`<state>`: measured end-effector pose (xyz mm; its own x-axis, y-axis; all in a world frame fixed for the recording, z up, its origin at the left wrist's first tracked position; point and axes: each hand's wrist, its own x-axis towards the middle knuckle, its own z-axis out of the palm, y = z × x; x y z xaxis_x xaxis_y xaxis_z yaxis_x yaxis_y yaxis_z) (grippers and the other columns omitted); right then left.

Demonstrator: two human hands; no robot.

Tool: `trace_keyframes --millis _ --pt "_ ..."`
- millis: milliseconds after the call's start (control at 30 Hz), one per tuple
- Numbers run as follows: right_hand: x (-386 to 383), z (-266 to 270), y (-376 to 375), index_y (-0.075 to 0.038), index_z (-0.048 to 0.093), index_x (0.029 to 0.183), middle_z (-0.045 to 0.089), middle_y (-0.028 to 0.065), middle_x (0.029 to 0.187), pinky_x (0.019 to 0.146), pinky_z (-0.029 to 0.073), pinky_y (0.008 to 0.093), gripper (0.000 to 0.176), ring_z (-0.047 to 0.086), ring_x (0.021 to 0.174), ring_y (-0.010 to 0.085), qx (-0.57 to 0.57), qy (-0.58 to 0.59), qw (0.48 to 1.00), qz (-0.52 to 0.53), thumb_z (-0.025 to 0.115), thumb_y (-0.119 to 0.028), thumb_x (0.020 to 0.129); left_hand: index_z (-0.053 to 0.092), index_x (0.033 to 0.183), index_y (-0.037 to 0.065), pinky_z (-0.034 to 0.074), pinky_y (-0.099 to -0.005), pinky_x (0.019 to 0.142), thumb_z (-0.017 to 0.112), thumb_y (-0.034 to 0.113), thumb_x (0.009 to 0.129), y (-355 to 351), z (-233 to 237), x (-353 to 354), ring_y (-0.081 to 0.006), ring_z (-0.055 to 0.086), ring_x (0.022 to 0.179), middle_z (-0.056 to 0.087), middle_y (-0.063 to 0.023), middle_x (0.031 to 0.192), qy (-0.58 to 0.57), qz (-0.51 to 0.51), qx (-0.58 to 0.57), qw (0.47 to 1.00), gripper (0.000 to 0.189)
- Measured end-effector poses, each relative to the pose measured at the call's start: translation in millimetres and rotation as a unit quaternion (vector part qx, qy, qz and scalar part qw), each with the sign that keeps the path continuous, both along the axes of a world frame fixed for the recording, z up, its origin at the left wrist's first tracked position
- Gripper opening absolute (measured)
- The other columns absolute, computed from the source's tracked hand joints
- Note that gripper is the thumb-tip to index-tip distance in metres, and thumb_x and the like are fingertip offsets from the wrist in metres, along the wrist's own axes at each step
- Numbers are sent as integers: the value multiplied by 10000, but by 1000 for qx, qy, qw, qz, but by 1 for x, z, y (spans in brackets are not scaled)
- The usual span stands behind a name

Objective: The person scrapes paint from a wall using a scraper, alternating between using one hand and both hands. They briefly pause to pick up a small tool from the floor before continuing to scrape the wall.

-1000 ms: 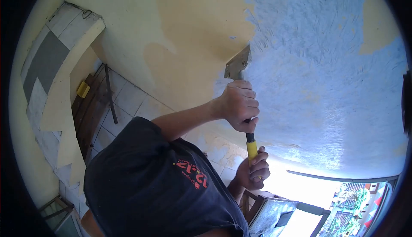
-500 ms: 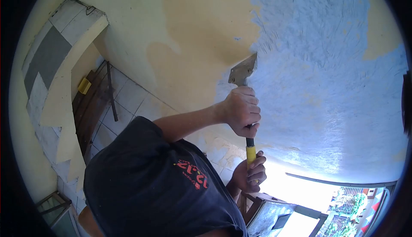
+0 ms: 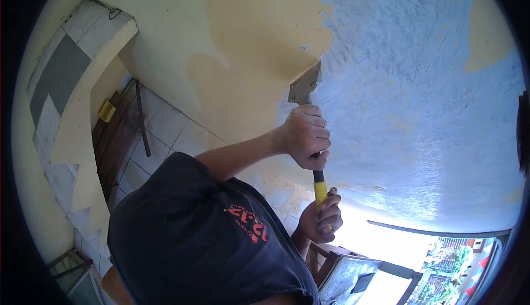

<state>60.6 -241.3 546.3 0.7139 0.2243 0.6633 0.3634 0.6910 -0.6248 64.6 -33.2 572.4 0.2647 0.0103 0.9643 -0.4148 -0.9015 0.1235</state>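
In the head view my left hand (image 3: 307, 137) is wrapped round the black part of a scraper's handle, just below the blade. My right hand (image 3: 322, 215) grips the yellow lower handle (image 3: 320, 190), near its end. The wide metal blade (image 3: 305, 84) lies at the wall, by the edge between the beige paint (image 3: 259, 34) and the rough bluish-white area (image 3: 397, 111). My fingers cover part of the handle. My left forearm reaches across from the dark shirt sleeve.
Tiled steps (image 3: 61, 73) with a jagged edge rise at the left. Beside them, brown boards (image 3: 118, 133) and a yellow object (image 3: 107, 111) lie near the tiled floor (image 3: 157, 133). A bright opening with plants (image 3: 447, 261) outside is at the lower right.
The scraper blade and my left hand have moved slightly left and up along the wall. The upper handle has shifted with them, while my right hand has hardly moved.
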Motion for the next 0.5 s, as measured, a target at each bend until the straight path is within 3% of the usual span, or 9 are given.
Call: trace_keyframes --millis 67,133,167,267,333,400,467,500 --pt "-2 6 -15 -164 361 529 373 -6 496 955 329 426 330 472 664 212 -74 -97 992 -31 527 -285 787 422 471 163 363 -333 493 612 262 577 2 0 -2 -181 453 462 418 25 482 -2 -31 16 999 239" --pt "-8 3 -28 -169 360 542 363 -10 501 948 326 421 329 473 678 202 -73 -34 994 -79 521 -298 799 421 471 162 365 -332 494 611 260 580 -9 -1 -2 -182 454 463 421 25 484 2 -26 6 1000 241" --pt "-5 -3 -7 -174 357 541 351 -14 503 943 329 420 324 477 696 194 66 -43 996 -40 523 -295 791 419 470 161 367 -331 495 611 257 583 -11 -1 -1 -182 455 463 425 25 486 6 -29 -5 1000 242" --pt "-4 -6 -7 -162 361 536 380 -9 510 935 342 428 305 482 704 201 -1 -42 999 -10 519 -273 772 381 490 154 367 -334 495 584 284 580 -6 -8 4 -191 431 460 370 10 494 -14 -25 -7 1000 257" --pt "-9 0 -23 -149 370 527 400 -1 522 936 346 434 306 484 702 212 -64 -63 994 -55 527 -264 763 384 491 154 370 -333 498 583 287 589 -16 -11 5 -191 432 459 372 10 495 -6 -37 -3 999 259" --pt "-7 -5 -21 -142 376 519 399 6 510 948 350 441 308 489 694 220 -19 -49 997 -58 525 -257 762 386 492 155 373 -332 500 583 290 599 -12 -9 6 -191 432 459 374 9 495 -5 -49 6 999 262" --pt "-6 -4 -3 -148 375 519 392 1 493 955 352 427 308 490 692 205 41 -50 998 7 510 -280 763 387 492 154 369 -333 497 579 288 611 -5 -8 4 -192 427 454 374 9 495 -9 -25 -2 1000 262" --pt "-9 -3 -3 -153 374 524 401 -2 497 948 353 419 292 487 691 194 21 -24 999 -22 511 -295 740 385 493 154 363 -336 492 574 280 600 -5 -6 2 -193 425 451 372 8 494 -10 -24 3 1000 251"
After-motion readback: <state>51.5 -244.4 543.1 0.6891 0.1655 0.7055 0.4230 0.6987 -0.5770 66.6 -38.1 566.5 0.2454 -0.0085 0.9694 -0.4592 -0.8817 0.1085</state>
